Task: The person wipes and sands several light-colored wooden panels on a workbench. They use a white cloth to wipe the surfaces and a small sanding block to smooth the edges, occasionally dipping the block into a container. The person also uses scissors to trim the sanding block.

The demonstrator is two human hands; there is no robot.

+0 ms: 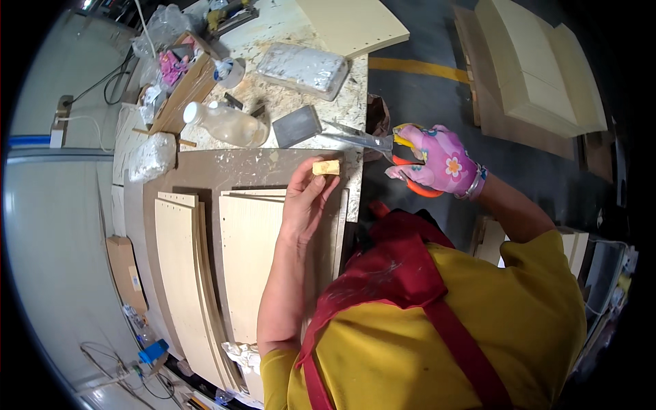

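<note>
My bare left hand [306, 203] pinches a small yellow block [326, 167] with a brownish patch between thumb and fingers, near the table's right edge. Its material I cannot make out. To the right, my right hand [444, 161] wears a pink flowered glove and grips scissors [414, 179] by their orange and yellow handles. Their grey blades [362, 139] point left over the table edge, close to a dark grey rectangular block [297, 126]. The blades are apart from the yellow block.
Pale boards [179, 225] lie stacked on the table beside more boards [249, 260]. A clear bottle [229, 125], a plastic-wrapped block [303, 70] and a cardboard box [181, 92] stand beyond. More panels [540, 75] are piled at the far right.
</note>
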